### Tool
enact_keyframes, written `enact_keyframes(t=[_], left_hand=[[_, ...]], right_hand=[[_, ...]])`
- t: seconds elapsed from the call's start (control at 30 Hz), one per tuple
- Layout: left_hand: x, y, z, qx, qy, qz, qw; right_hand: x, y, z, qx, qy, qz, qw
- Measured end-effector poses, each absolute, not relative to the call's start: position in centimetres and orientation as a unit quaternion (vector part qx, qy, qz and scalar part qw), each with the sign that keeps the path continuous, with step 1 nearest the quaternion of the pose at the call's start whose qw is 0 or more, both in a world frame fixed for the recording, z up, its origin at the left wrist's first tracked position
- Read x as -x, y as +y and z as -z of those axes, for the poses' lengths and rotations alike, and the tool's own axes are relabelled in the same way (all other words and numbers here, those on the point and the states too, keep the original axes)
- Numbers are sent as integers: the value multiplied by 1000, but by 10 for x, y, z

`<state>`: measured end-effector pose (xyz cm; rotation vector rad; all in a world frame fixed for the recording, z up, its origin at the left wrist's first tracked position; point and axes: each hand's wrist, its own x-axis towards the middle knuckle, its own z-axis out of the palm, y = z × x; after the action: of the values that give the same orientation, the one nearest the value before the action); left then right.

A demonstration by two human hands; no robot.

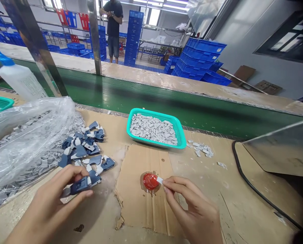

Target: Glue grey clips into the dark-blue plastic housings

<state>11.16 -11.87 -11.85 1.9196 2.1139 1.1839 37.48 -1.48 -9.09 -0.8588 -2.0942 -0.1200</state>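
Near basket (182,139) of grey pieces (153,129), left fingers (77,199) pinch navy part (79,185); right fingers (177,185), tab (160,180)

1. Worn on the head, looking forward and down over the surface (103,213).
2. Close to left hand (56,200) and right hand (193,205), low in view.
3. Facing across the green strip (116,96) toward a distant person (114,27).

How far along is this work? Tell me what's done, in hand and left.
Probably done: dark blue plastic parts piled left, some seemingly joined to pale grey pieces.
In hand: another blue part in the left hand; a small pale grey tab, held by the right hand, at the glossy red puddle.
Likely left: grey pieces filling the turquoise basket.
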Motion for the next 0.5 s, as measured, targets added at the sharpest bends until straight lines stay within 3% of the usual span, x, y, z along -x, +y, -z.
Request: enact_keyframes(t=[0.17, 0.33, 0.5], left_hand=[[-144, -102, 110, -591, 598, -497, 215], [-170, -88, 108, -598, 568, -505, 253], [-185, -83, 96, -620, 512, -503, 315]], right_hand=[[-374, -15, 86, 331, -842, 63, 422], [-379, -14, 88, 323, -850, 42, 415], [-379, -29, 75, 246, -872, -91, 413]])
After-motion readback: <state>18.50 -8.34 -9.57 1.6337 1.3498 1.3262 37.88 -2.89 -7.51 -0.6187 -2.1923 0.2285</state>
